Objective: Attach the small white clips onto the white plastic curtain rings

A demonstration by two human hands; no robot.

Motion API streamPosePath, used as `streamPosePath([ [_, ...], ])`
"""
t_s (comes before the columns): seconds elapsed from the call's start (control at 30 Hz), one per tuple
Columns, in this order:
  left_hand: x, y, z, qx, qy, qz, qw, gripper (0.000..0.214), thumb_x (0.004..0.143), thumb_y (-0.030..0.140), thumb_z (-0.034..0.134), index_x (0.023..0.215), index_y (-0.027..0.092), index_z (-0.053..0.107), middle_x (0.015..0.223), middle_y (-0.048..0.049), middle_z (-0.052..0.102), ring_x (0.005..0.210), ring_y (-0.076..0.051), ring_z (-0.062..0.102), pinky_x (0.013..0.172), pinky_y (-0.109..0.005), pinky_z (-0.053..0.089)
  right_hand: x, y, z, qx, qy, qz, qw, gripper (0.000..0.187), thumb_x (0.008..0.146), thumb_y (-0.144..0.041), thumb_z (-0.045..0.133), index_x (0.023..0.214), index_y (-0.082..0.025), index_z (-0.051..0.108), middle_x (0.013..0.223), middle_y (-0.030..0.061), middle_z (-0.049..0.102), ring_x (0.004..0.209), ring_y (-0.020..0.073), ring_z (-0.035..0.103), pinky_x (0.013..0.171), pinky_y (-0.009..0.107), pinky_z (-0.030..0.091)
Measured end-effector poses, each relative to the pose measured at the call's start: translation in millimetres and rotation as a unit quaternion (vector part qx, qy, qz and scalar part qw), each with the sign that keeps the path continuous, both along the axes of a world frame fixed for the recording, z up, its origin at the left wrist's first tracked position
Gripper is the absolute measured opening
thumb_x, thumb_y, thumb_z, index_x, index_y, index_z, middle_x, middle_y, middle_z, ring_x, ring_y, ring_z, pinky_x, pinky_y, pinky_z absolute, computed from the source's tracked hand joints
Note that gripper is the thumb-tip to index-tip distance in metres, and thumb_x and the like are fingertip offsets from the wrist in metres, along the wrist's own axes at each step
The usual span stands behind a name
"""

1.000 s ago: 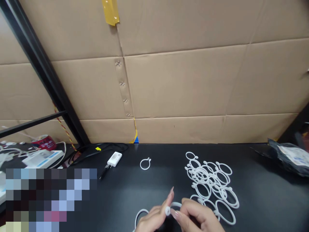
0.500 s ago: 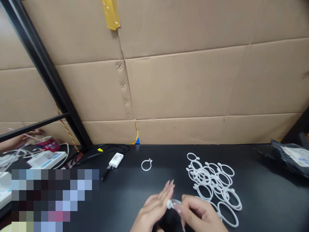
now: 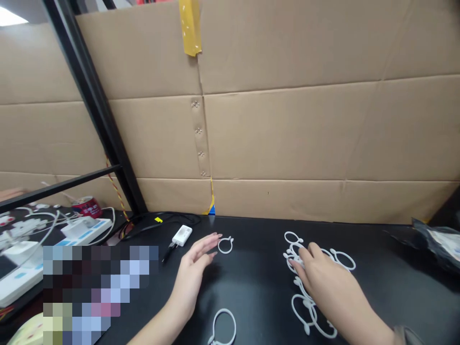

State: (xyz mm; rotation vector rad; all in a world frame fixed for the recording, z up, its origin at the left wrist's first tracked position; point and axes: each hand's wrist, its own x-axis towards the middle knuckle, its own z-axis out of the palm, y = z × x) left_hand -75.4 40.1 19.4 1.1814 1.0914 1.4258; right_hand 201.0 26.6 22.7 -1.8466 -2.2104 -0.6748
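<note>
My left hand (image 3: 196, 263) is stretched out flat over the black table (image 3: 258, 278), fingers apart, its fingertips just left of a single white plastic ring (image 3: 225, 245). My right hand (image 3: 319, 275) rests on a heap of white plastic rings (image 3: 341, 258), fingers curled down onto them; whether it grips one is hidden. Another white ring (image 3: 223, 326) lies on the table near the front edge, between my arms.
A cardboard wall (image 3: 287, 134) backs the table. A white charger (image 3: 181, 235) with a black cable lies left of the single ring. Further left stand a black frame post (image 3: 97, 110), power strips (image 3: 82, 225) and a red can (image 3: 86, 207). A dark plastic bag (image 3: 436, 242) sits far right.
My hands were together holding one ring near the front edge. They have parted: the left moved up towards the single ring, the right onto the heap, and a ring lies on the table.
</note>
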Motion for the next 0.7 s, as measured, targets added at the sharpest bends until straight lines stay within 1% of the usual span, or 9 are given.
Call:
streamPosePath([
  [0.1, -3.9, 4.7, -0.9, 0.004, 0.001, 0.019, 1.000, 0.035, 0.070, 0.019, 0.053, 0.101, 0.017, 0.070, 0.127, -0.0094, 0.060, 0.118, -0.026, 0.054, 0.095, -0.037, 0.044, -25.6, 10.4, 10.7, -0.033, 0.009, 0.056, 0.998, 0.017, 0.089, -0.014, 0.045, 0.081, -0.014, 0.061, 0.077, 0.0113, 0.057, 0.063, 0.0266, 0.059, 0.053, 0.035, 0.039],
  [0.2, -3.8, 6.9, -3.6, 0.004, 0.005, 0.028, 1.000, 0.033, 0.071, 0.017, 0.052, 0.098, 0.015, 0.071, 0.125, -0.0107, 0.061, 0.116, -0.027, 0.055, 0.096, -0.039, 0.042, -59.6, 27.5, 12.7, -0.079, 0.064, 0.099, 0.990, 0.024, 0.086, -0.002, 0.040, 0.083, -0.012, 0.062, 0.082, 0.0157, 0.059, 0.068, 0.0270, 0.059, 0.061, 0.037, 0.040],
  [0.23, -3.7, 7.4, -4.4, 0.004, 0.005, 0.030, 1.000, 0.033, 0.071, 0.017, 0.052, 0.098, 0.015, 0.071, 0.124, -0.0108, 0.062, 0.115, -0.027, 0.056, 0.097, -0.040, 0.042, -70.3, 34.9, 10.6, -0.085, 0.076, 0.118, 0.986, 0.025, 0.088, -0.002, 0.039, 0.086, -0.013, 0.061, 0.086, 0.0159, 0.059, 0.075, 0.0274, 0.059, 0.066, 0.039, 0.040],
  [0.3, -4.1, 8.7, -5.5, 0.003, 0.005, 0.033, 0.999, 0.034, 0.071, 0.015, 0.052, 0.099, 0.015, 0.070, 0.122, -0.0106, 0.064, 0.113, -0.026, 0.058, 0.098, -0.040, 0.041, -89.3, 51.4, 3.5, -0.117, 0.105, 0.180, 0.971, 0.015, 0.090, -0.011, 0.047, 0.091, -0.017, 0.060, 0.095, 0.0112, 0.059, 0.086, 0.0255, 0.059, 0.076, 0.036, 0.040],
  [0.37, -5.6, 10.1, -5.7, 0.003, 0.005, 0.038, 0.999, 0.034, 0.071, 0.015, 0.052, 0.099, 0.015, 0.070, 0.121, -0.0103, 0.064, 0.113, -0.026, 0.058, 0.098, -0.040, 0.041, -104.3, 68.3, -5.1, -0.165, 0.142, 0.228, 0.949, 0.009, 0.089, -0.022, 0.055, 0.097, -0.021, 0.059, 0.097, 0.0048, 0.059, 0.082, 0.0193, 0.060, 0.073, 0.029, 0.043],
  [0.43, -7.2, 11.4, -5.1, 0.003, 0.006, 0.042, 0.999, 0.034, 0.072, 0.015, 0.051, 0.100, 0.015, 0.070, 0.120, -0.0101, 0.065, 0.114, -0.025, 0.057, 0.099, -0.041, 0.040, -115.1, 83.2, -13.1, -0.201, 0.179, 0.244, 0.932, 0.019, 0.086, -0.031, 0.061, 0.100, -0.020, 0.057, 0.097, 0.0039, 0.058, 0.079, 0.0170, 0.060, 0.069, 0.027, 0.044],
  [0.5, -8.0, 12.4, -4.4, 0.001, 0.007, 0.045, 0.999, 0.034, 0.072, 0.015, 0.050, 0.100, 0.015, 0.069, 0.118, -0.0103, 0.066, 0.113, -0.025, 0.057, 0.099, -0.041, 0.040, -122.0, 94.2, -19.4, -0.229, 0.207, 0.251, 0.917, 0.026, 0.081, -0.036, 0.066, 0.097, -0.017, 0.057, 0.097, 0.0039, 0.058, 0.078, 0.0169, 0.059, 0.069, 0.029, 0.046],
  [0.6, -6.1, 12.6, -4.4, -0.008, 0.008, 0.045, 0.999, 0.034, 0.071, 0.014, 0.050, 0.099, 0.014, 0.069, 0.114, -0.0111, 0.068, 0.111, -0.026, 0.059, 0.097, -0.042, 0.041, -126.1, 101.2, -24.6, -0.259, 0.240, 0.257, 0.899, 0.023, 0.081, -0.036, 0.066, 0.087, -0.015, 0.059, 0.094, 0.0025, 0.058, 0.076, 0.0160, 0.057, 0.070, 0.033, 0.046],
  [0.7, -2.4, 10.7, -5.0, -0.023, 0.008, 0.035, 0.999, 0.035, 0.070, 0.013, 0.049, 0.098, 0.013, 0.070, 0.111, -0.0123, 0.069, 0.107, -0.026, 0.061, 0.093, -0.041, 0.044, -124.0, 98.5, -23.6, -0.268, 0.283, 0.260, 0.884, 0.016, 0.083, -0.030, 0.063, 0.079, -0.015, 0.059, 0.092, 0.0022, 0.056, 0.075, 0.0154, 0.055, 0.073, 0.032, 0.044],
])
